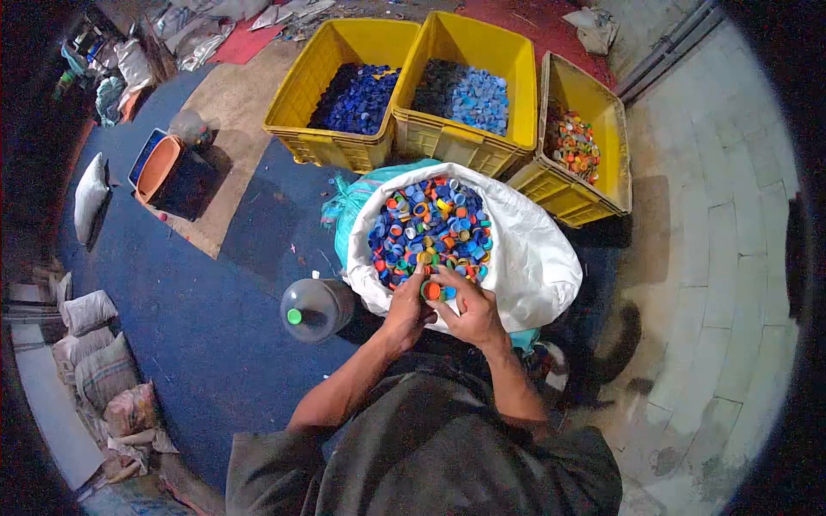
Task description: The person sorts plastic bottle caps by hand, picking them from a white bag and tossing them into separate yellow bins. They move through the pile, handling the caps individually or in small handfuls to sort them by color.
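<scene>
A white sack (533, 267) stands in front of me with its mouth rolled back, full of mixed plastic bottle caps (428, 215) in blue, orange, green, yellow and white. Over its near rim my left hand (407, 310) is closed, fingers bent around bottle caps that it partly hides. Close beside it, my right hand (473, 316) has its fingers curled and its thumb turned inward, closed on caps too. An orange bottle cap (432, 291) with a green edge shows between the two hands. Which fingers bear it is hard to make out.
Behind the sack stand three yellow crates: one with dark blue caps (357, 96), one with lighter blue caps (480, 99), one with orange and white caps (575, 142). A clear jug (318, 310) with a green cap lies left. An orange tub (159, 169) and stacked sacks (103, 378) are farther left.
</scene>
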`<action>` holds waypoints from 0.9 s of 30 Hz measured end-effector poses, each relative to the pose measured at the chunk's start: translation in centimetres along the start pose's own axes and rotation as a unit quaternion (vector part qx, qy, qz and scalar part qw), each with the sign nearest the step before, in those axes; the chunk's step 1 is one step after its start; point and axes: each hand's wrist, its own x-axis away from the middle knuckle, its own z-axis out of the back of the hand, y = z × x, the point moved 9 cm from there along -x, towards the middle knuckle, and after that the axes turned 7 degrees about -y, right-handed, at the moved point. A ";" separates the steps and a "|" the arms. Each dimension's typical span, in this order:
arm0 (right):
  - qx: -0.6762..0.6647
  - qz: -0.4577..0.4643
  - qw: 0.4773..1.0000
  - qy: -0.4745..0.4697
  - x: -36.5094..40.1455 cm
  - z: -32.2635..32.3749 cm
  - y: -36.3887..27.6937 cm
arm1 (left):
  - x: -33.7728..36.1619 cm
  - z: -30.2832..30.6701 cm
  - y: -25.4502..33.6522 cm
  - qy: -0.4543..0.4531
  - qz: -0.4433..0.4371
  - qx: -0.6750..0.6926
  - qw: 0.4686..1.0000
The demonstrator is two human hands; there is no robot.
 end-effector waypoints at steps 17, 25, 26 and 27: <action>0.065 0.068 0.986 0.139 0.5 1.6 -0.9 | 1.0 -2.5 1.6 -0.108 -0.099 0.026 0.989; 0.085 0.088 0.985 0.124 0.7 1.3 -1.7 | 1.2 -2.2 1.7 -0.127 -0.121 0.010 0.984; 0.075 0.070 0.987 0.128 0.8 1.4 -1.8 | 1.3 -2.2 1.6 -0.127 -0.120 0.012 0.985; 0.065 0.051 0.988 0.132 0.8 1.4 -1.7 | 1.3 -2.1 1.5 -0.127 -0.119 0.015 0.985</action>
